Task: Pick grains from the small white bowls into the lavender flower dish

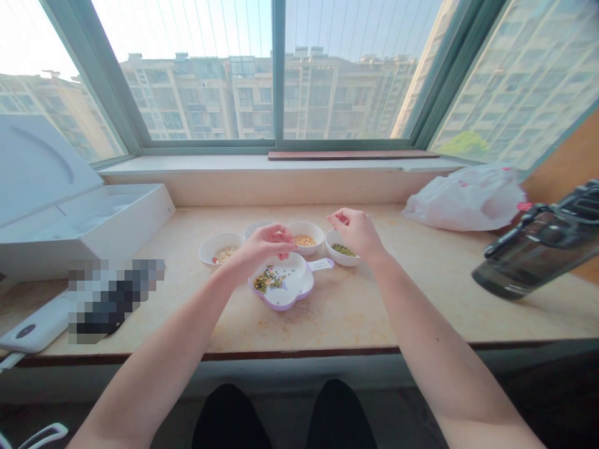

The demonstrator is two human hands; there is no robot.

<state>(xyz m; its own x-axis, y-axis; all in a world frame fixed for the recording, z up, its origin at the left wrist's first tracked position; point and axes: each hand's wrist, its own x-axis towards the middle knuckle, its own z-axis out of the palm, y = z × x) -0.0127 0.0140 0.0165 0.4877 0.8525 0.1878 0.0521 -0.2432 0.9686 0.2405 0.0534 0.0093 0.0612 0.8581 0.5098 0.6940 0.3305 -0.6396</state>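
Your left hand pinches its fingertips together above the lilac-rimmed dish, with seeds on only one side, while your pinched right hand hovers beside it over the green-bean bowl.

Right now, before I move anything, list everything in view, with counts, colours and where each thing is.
small bowls: four, white, in an arc on the sill; one is partly hidden behind the left hand
pale grains: one heap, cream, in the leftmost bowl
yellow grains: one heap, yellow, in the third bowl
green beans: one heap, green, in the rightmost bowl
handled dish: one, white with purple rim, in front of the bowls
mixed seeds: one heap, green and yellow, in the dish
open box: one, white, far left
plastic bag: one, white, right
bottle: one, dark, right edge
left hand: one, fingers curled, over the dish
right hand: one, fingers curled, above the rightmost bowl
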